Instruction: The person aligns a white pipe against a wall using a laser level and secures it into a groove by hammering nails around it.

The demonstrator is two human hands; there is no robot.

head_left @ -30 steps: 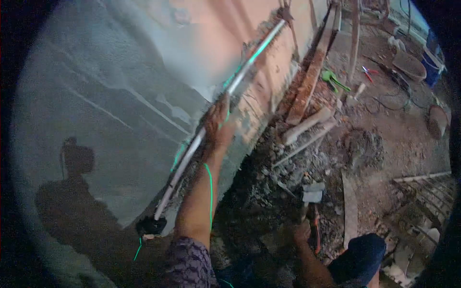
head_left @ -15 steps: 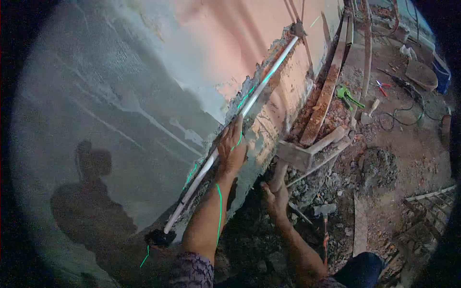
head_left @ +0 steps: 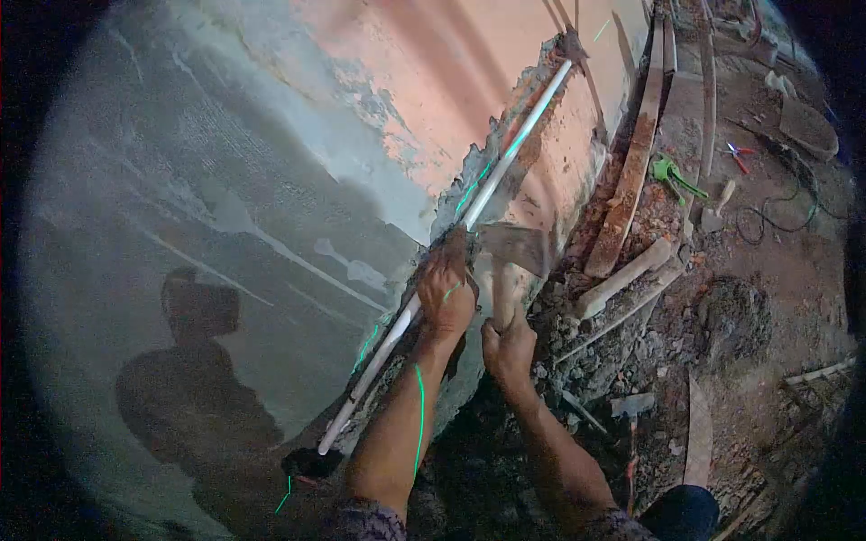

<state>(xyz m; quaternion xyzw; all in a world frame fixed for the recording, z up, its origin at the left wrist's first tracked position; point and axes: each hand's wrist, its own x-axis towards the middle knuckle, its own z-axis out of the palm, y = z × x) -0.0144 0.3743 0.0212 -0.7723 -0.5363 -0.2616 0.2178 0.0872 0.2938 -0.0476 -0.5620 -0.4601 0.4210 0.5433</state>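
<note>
Rubble and dirt cover the floor below both hands. The left hand (head_left: 446,293) is clamped around the one white pipe (head_left: 469,212) lying in the chased wall (head_left: 271,180) groove; just right of it, the right hand (head_left: 508,347) grips a hammer (head_left: 510,257) upright. Beyond, two planks (head_left: 631,189) lean on the wall.

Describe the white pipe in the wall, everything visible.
The white pipe is long, thin and straight, plastic by its look. It lies in a rough chase cut through the plaster of the wall, slanting from a dark fitting at lower left up to the chase's top end at upper right. The left hand presses on it near mid-length, hiding a short stretch. The right hand holds a hammer whose head is close beside it. Green marks streak its surface.
</note>
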